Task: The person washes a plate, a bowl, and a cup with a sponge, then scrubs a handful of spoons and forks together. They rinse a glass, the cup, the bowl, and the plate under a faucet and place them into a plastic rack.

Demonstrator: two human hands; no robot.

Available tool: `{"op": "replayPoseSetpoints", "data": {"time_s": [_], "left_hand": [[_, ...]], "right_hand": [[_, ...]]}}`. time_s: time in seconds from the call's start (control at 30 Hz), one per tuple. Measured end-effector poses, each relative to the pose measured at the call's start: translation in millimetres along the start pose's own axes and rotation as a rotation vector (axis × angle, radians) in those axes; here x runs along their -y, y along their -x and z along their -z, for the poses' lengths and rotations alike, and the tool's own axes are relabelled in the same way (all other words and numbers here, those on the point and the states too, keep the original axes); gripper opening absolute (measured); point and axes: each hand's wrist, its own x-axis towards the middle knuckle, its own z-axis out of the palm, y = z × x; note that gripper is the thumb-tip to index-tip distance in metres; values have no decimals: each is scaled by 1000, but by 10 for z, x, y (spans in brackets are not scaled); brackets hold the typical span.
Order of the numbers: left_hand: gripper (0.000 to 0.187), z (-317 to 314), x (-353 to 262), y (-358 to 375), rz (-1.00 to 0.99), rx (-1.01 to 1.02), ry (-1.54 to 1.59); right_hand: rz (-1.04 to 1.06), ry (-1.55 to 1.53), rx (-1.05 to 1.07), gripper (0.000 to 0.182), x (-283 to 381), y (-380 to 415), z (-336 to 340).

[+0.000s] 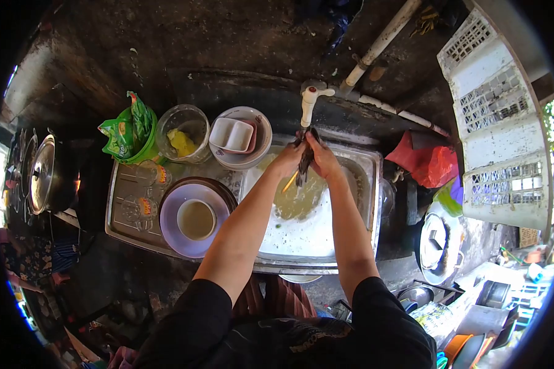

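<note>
two hands [288, 161], one tap [309, 101], one purple plate [173, 209], two white crates [498, 117]
</note>
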Motion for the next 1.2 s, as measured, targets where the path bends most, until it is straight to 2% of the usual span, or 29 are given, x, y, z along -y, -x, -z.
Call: {"op": "replayPoseSetpoints", "data": {"time_s": [0.03,0.1,0.13,0.17,0.23,0.27,0.3,0.33,0.37,0.43,0.5,0.57,0.63,0.67,0.73,0.77,0.83,0.87,0.9,0.93,1.03,1.07,1.1,1.13,1.17,1.2], "left_hand": [[39,-15,-14,-71,2,5,1],[44,-68,-95,-150,-114,-134,-597],[47,-136,-197,-92,-216,-205,-724],[47,-145,-188,-127,-216,-204,-724],[52,-83,-8,-332,-589,-334,-1257],[52,-57,73,-420,-588,-337,-1259],[57,-39,138,-502,-498,-276,-1163],[64,-60,68,-452,-409,-215,-1065],[64,-58,-4,-398,-408,-217,-1066],[74,-142,-462,28,54,2,-791],[76,-24,-350,-33,22,21,-898],[78,90,-254,-36,-10,39,-1004],[65,60,-337,309,-51,122,-413],[65,119,-180,297,-50,117,-416],[50,295,271,170,217,-85,-109],[50,254,328,252,217,-93,-106],[37,46,441,344,380,-138,593],[37,-40,473,335,374,-151,602],[35,-114,540,273,264,-225,702],[33,-155,569,203,141,-308,803],[30,-209,604,184,179,-410,817],[36,-221,692,249,175,-511,527],[44,-212,593,332,152,-538,-114],[46,-189,651,348,114,-614,-205],[47,-264,533,523,42,-754,-254],[44,-221,266,817,-11,-634,-290]], "right_hand": [[42,-23,-9,38,34,-46,20],[1,-83,-5,41,112,-47,40],[14,-111,-7,40,148,-31,17],[28,-139,-9,40,178,-11,-10],[28,-140,-21,38,224,70,-66],[30,-139,-31,37,237,102,-101],[30,-140,-27,37,204,86,-77],[38,-102,-62,35,143,46,-16],[45,-64,-97,33,85,6,47],[41,-12,-146,30,25,-24,89],[36,39,-193,27,-59,-81,142],[129,65,-220,21,-155,-167,211],[192,-31,-200,20,-37,-107,66],[255,-129,-184,20,40,-61,-36],[265,-136,-171,21,130,-53,-163],[273,-136,-160,23,158,-62,-217],[271,-131,-137,25,122,-80,-298],[286,-149,-148,26,65,-72,-345],[297,-165,-153,26,1,-65,-410],[222,-264,-157,28,-44,-27,-500],[-3,140,-203,29,-175,-133,-261],[107,-3,-133,31,-189,-190,-260],[83,-16,-210,30,-265,-360,-77],[82,-62,-179,27,-192,-238,-234],[-26,20,-59,25,-198,-291,-128],[-80,65,22,23,-164,-296,-142]]}}
